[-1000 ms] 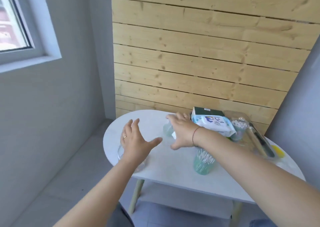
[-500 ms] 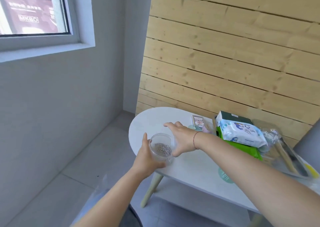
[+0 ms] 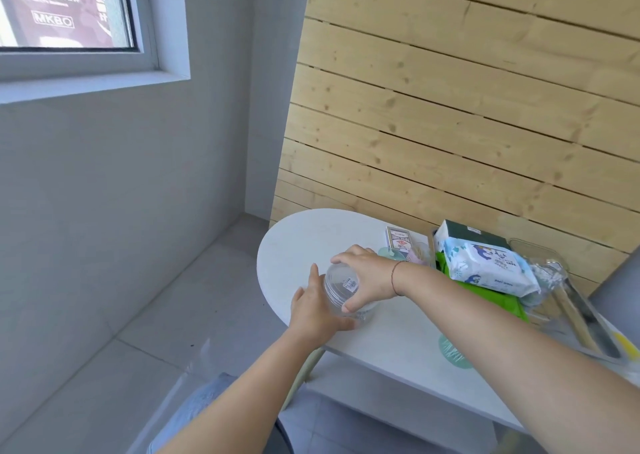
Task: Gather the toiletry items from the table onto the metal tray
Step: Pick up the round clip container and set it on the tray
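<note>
A clear plastic jar [image 3: 341, 289] sits near the left front edge of the white oval table [image 3: 304, 235]. My left hand [image 3: 317, 306] cups its near side, and my right hand [image 3: 367, 280] grips the transparent lid on top. To the right, the metal tray [image 3: 588, 318] carries a white wet-wipes pack [image 3: 485, 263], a green packet [image 3: 491, 296], a dark green box [image 3: 467, 234] and a wooden-handled item. A small card box [image 3: 398, 240] lies behind my right hand. A teal cotton-swab container [image 3: 450, 351] shows under my right forearm.
A wooden slat wall [image 3: 450, 107] backs the table. A grey wall with a window [image 3: 69, 10] is on the left, and grey floor tiles [image 3: 173, 298] lie beside the table. A clear container [image 3: 533, 253] sits at the tray's far end.
The view has shifted left. My left hand reached the jar and now cups it. My right hand moved from beside the jar onto its top, and the lid now covers the opening.
</note>
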Demonstrator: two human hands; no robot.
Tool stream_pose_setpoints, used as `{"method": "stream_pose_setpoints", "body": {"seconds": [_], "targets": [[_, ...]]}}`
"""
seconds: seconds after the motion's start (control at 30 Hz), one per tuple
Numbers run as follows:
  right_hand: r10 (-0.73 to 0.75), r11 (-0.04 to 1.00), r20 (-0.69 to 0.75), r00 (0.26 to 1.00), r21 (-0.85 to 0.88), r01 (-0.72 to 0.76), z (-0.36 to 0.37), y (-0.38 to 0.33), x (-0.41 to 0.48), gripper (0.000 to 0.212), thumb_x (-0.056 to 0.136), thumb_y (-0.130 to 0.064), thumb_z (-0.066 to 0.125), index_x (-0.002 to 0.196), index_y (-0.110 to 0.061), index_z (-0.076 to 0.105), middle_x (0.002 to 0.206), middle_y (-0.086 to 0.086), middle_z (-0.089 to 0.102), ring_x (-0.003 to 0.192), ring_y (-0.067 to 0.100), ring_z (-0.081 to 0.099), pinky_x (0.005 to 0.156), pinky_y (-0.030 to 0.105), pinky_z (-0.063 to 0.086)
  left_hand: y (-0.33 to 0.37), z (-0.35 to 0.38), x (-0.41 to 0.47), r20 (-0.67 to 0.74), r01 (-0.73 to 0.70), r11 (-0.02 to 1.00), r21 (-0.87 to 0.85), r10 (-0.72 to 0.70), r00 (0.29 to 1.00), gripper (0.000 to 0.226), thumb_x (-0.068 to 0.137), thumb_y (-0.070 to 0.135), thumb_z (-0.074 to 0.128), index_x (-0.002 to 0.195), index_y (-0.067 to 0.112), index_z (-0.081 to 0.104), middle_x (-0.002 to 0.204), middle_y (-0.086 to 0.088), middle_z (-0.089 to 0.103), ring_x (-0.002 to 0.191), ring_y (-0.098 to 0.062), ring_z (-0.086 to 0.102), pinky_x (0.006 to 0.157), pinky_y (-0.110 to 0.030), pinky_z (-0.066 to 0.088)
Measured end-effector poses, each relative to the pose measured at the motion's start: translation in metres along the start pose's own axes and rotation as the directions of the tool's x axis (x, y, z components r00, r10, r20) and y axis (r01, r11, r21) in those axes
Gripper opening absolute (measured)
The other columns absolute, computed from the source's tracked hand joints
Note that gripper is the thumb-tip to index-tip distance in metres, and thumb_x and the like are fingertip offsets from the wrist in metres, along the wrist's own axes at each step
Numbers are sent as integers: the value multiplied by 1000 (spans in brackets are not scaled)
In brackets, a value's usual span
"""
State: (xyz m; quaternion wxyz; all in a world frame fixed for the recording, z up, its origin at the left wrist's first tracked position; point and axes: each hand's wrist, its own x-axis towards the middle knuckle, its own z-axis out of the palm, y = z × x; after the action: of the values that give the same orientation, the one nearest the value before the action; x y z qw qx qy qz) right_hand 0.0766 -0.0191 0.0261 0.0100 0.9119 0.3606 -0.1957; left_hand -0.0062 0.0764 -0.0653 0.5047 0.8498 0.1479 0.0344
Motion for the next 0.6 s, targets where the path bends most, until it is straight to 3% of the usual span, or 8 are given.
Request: {"method": "stream_pose_setpoints", "body": {"seconds": [0.17,0.37,0.53,0.6], "targets": [[5,999,58,998,40,-7,-3,3,1,97,68,-40,79,147,-28,22,148,-2,26,135,21,37,109,36,37,-5,3,1,-12,8,1000,-20,-8,1000,132,58,42,85,151,14,-5,143,6,46,136,-27,31,113,-40,30],[-20,997,24,1000,68,18,3,7,2,98,68,-40,79,148,-29,22,152,-4,22,138,19,33,111,35,34,-4,3,1,6,11,1000,-27,-10,1000,131,62,39,84,151,14,-8,145,4,43,139,-26,27,116,-40,25],[55,983,-29,998,176,-49,25,12,0,94,61,-44,76,137,-48,20,138,1,29,129,26,36,104,42,41,0,9,-5,-19,-30,992,124,32,999,125,66,31,80,150,11,-9,139,3,50,136,-17,34,120,-34,14],[69,966,-81,994,256,-46,28,16,-4,91,61,-41,77,135,-48,24,134,2,31,125,24,40,102,39,42,1,6,-3,0,-43,998,52,43,999,124,64,31,82,151,15,-4,145,3,45,138,-15,34,118,-31,17]]}}
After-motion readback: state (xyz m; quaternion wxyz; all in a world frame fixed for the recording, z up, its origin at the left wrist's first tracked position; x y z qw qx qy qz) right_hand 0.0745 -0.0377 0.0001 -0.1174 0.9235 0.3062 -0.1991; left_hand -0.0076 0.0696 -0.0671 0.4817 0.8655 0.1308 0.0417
